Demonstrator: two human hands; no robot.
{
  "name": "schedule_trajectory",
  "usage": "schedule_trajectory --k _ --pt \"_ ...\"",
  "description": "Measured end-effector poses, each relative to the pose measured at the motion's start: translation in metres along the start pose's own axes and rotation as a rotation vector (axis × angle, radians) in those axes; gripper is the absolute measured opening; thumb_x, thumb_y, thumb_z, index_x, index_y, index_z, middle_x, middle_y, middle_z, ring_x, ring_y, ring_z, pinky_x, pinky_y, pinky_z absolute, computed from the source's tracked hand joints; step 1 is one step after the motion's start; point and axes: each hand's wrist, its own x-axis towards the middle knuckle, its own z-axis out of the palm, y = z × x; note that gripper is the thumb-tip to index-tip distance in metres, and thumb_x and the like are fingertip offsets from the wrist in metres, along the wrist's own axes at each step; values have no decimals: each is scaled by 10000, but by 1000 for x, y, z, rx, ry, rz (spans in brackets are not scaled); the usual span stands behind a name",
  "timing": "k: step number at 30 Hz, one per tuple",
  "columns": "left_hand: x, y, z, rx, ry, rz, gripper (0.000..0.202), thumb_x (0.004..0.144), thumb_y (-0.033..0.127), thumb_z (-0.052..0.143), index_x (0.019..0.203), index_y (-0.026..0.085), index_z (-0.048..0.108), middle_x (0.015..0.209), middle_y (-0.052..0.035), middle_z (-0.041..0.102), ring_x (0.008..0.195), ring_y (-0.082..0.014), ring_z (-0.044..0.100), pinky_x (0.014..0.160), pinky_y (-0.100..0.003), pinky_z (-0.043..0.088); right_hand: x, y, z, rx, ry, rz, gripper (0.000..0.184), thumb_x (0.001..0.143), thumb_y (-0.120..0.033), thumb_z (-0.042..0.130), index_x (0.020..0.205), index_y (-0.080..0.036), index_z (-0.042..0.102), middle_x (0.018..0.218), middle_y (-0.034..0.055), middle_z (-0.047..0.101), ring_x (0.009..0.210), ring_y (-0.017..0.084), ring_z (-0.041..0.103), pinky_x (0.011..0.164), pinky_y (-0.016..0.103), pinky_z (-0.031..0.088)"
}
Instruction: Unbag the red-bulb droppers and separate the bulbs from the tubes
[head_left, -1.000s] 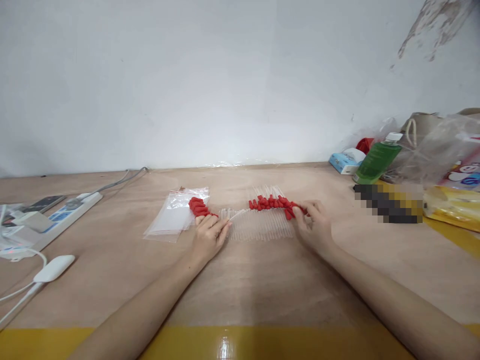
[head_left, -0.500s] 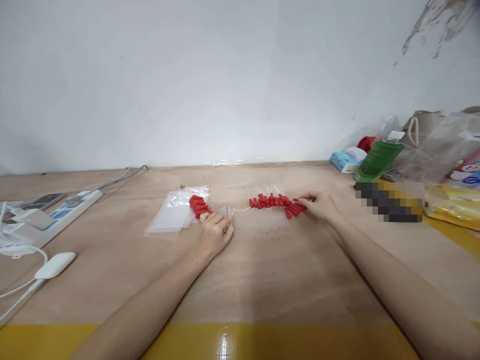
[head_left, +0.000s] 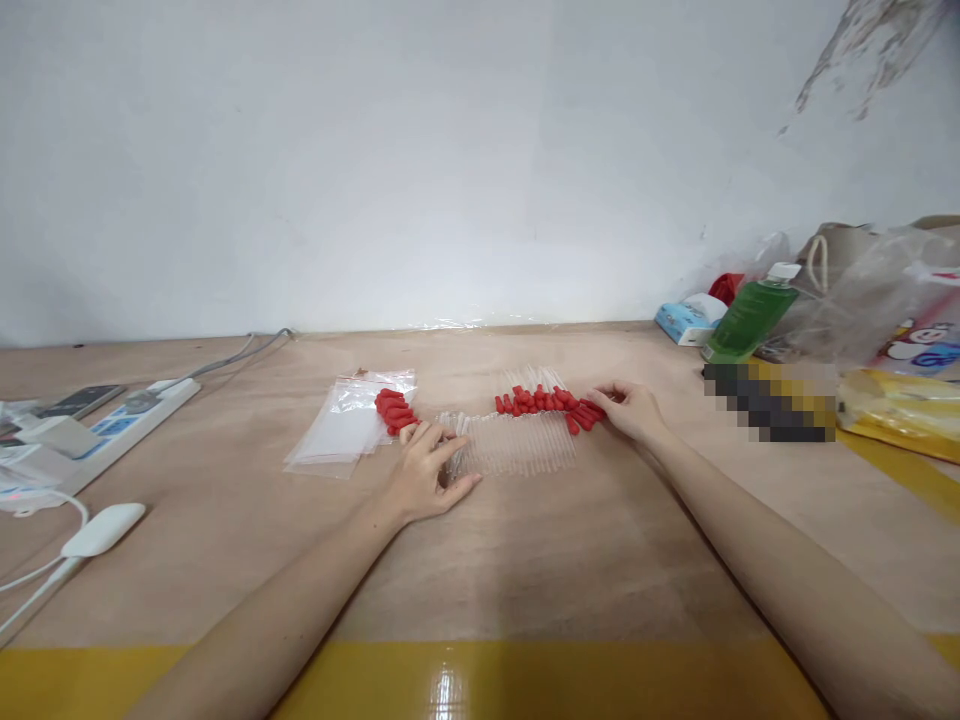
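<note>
A row of clear glass tubes (head_left: 517, 447) lies on the wooden table, with a heap of red rubber caps (head_left: 544, 402) along its far side. A smaller cluster of red caps (head_left: 394, 410) rests by a stack of clear plastic bags (head_left: 346, 428). My left hand (head_left: 427, 475) lies at the left end of the tubes, fingers spread and touching them, nothing gripped. My right hand (head_left: 628, 409) sits at the right end of the cap heap, fingers curled and pinched around a red cap.
A power strip (head_left: 112, 430) with cables and a white adapter (head_left: 103, 529) lie at the left. At the right stand a green bottle (head_left: 746, 318), a tissue pack (head_left: 686, 320) and plastic bags (head_left: 877, 300). Yellow tape (head_left: 450, 680) runs along the near table edge.
My left hand has opened from a loose fist and its fingers now spread over the tubes' left end. My right hand moved up and right to the caps' end, then stayed.
</note>
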Motion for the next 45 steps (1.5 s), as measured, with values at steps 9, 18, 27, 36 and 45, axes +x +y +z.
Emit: schedule_trajectory --k 9,18,27,36,45 --pt "6 -19 -20 61 -353 326 441 883 346 403 1305 221 382 1299 -90 472 1249 -235 363 1046 -488 204 -9 -43 5 -352 -52 -279 275 734 -486 530 841 -299 700 902 39 648 892 224 539 764 367 314" --pt "1 -21 -8 79 -319 215 410 892 367 391 1273 218 424 1253 -76 521 1200 -222 427 1037 -492 231 -14 -48 19 -327 49 -248 249 786 -377 485 776 -250 698 847 53 646 868 227 520 774 390 279" --pt "0 -15 0 32 -40 105 424 852 295 475 1266 216 430 1240 -99 503 1181 -233 416 1011 -471 281 -27 -65 12 133 212 -267 278 838 -362 419 854 -176 625 839 62 639 782 173 562 723 308 410" --pt "2 12 5 51 56 215 348 853 194 472 1200 219 487 1047 -57 633 1042 -204 521 1000 -471 249 -99 -64 25 263 -116 -831 210 841 -179 455 995 -229 588 925 61 585 843 143 568 726 293 478" --pt "1 19 8 48 113 251 144 825 174 520 922 213 619 678 13 630 704 -131 538 881 -401 315 -106 -67 31 -130 56 -988 165 783 -276 580 937 -230 615 784 11 627 745 144 519 809 374 315"
